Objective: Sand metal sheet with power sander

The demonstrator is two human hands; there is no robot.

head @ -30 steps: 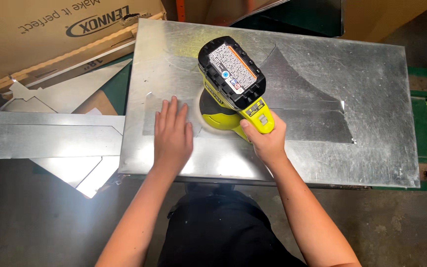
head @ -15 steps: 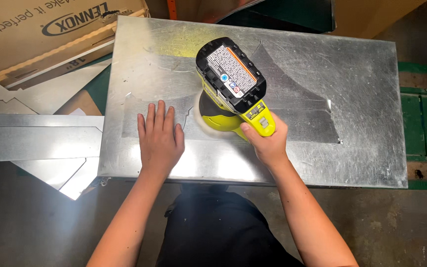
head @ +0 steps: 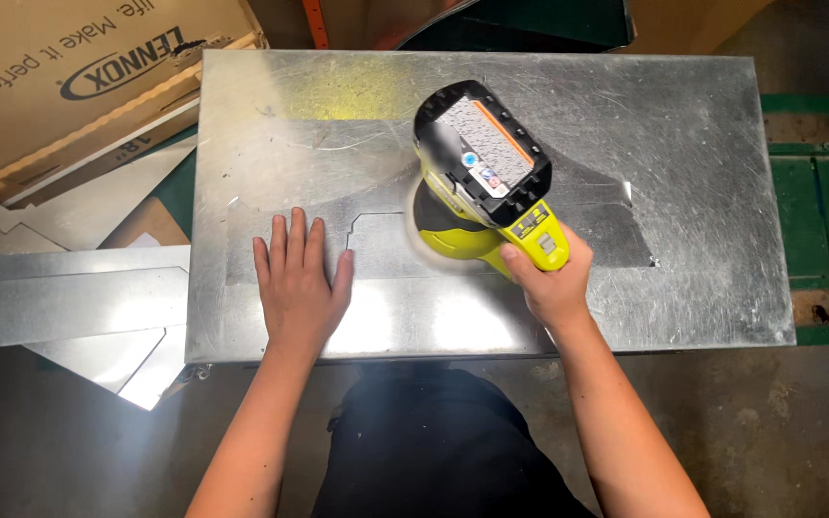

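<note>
While the left hand (head: 299,283) lies flat and open on the sheet (head: 290,163) to steady it, the right hand (head: 551,278), closed round the sander (head: 477,187), presses it down just beside.

Right hand (head: 551,285) presses sander (head: 477,187) on metal sheet (head: 683,144).

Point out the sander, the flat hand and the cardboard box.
sander (head: 482,158): head view, on its black battery top.
left hand (head: 297,288): head view, back of hand.
cardboard box (head: 59,67): head view, its side.
</note>
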